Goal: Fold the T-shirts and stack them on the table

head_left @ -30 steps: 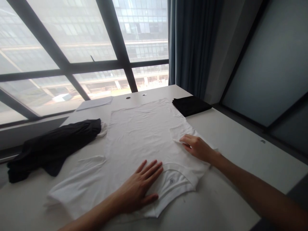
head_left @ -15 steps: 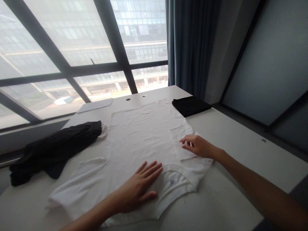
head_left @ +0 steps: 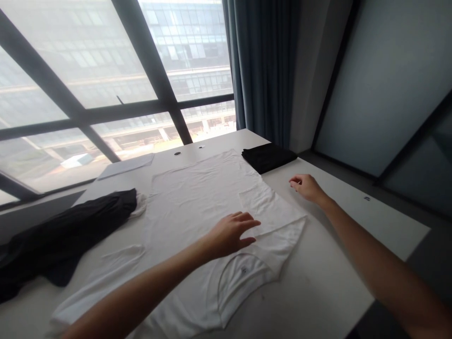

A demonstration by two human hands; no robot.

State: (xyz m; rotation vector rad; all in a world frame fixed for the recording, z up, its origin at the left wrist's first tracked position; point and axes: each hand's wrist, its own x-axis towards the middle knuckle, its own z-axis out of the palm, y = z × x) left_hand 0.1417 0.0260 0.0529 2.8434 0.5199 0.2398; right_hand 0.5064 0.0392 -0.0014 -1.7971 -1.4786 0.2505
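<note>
White shirt (head_left: 190,202) lies spread on the table (head_left: 328,268); left hand (head_left: 235,233), fingers parted, empty, over it; right hand (head_left: 308,188), half-curled, seemingly empty, beyond its edge; a dragging left hand might rumple it.

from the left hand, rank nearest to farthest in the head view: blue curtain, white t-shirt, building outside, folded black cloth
1. White t-shirt: beneath the left hand.
2. Folded black cloth: far right of the shirt.
3. Blue curtain: behind the cloth.
4. Building: outdoors, farthest away.
</note>
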